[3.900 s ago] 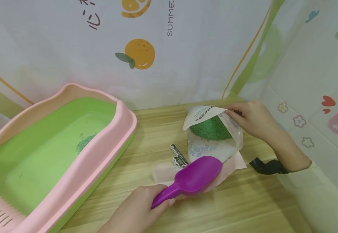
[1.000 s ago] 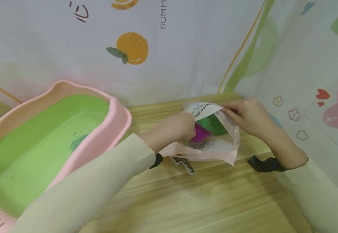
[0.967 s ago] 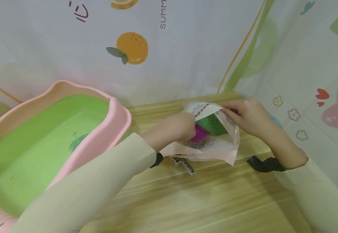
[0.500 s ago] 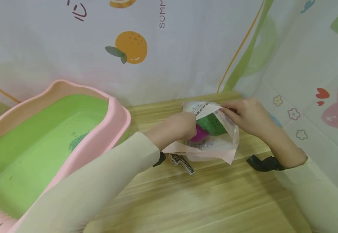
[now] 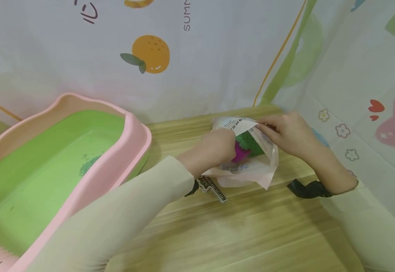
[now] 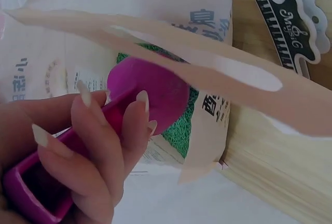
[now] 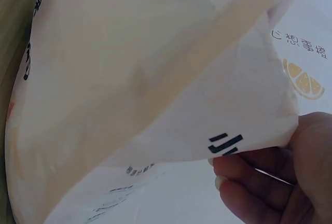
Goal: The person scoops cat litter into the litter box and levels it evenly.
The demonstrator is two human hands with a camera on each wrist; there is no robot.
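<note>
- Nearest, two cream sleeves (image 5: 126, 215) reach in over the near edge of the wood-grain bench (image 5: 251, 234).
- Along the bench's left side stands a litter box (image 5: 129, 143) with a pink rim and green base, partly cut off by the view; a small patch of green granules (image 5: 90, 164) lies inside it, by the right wall.
- Toward the bench's right edge, a black strap (image 5: 307, 189) hangs beside the right cuff.
- Near the middle of the bench, just in front of the bag, lies a piano-key piece (image 5: 212, 189) lettered "Music".
- The left hand (image 5: 217, 149) has its grip curled round the handle of a purple scoop (image 5: 240, 153).
- The scoop's blade is in the mouth of a white printed bag (image 5: 251, 173), with green pellets (image 5: 253, 145) showing around it; how deep it sits cannot be told.
- The bag rests near the bench's far right corner, its torn upper flap raised.
- The right hand (image 5: 289, 134) has its grip pinching the bag's rim between thumb and fingers.
- Behind the bench's far edge hangs a white curtain (image 5: 211, 68) printed with an orange.
</note>
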